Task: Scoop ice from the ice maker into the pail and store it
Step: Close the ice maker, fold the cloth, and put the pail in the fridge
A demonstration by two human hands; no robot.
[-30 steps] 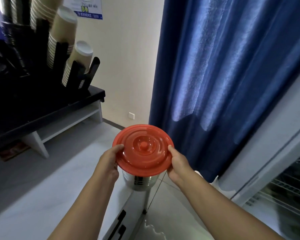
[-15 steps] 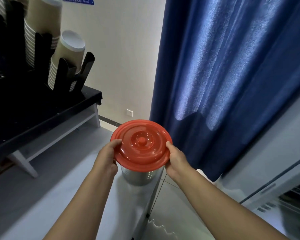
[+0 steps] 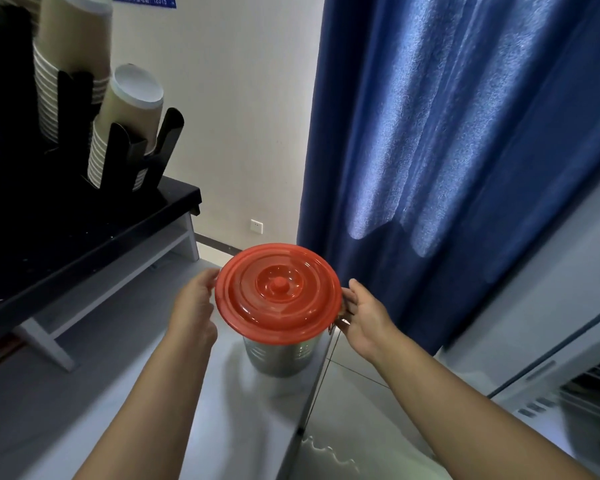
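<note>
Pail (image 3: 277, 355), steel and capped by a red lid (image 3: 278, 292), is stood near the counter's (image 3: 84, 393) right edge, flanked by the left hand (image 3: 194, 306) and right hand (image 3: 364, 315), both spread loosely at the lid's rim, seemingly to steady it.

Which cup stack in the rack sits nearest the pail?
The shorter cup stack, leaning at the rack's right end with its white inside showing; the taller stack stands farther left of the pail.

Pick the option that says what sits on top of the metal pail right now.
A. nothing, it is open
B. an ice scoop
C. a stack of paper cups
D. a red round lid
D: a red lid with a centre knob covers the steel pail.
</note>
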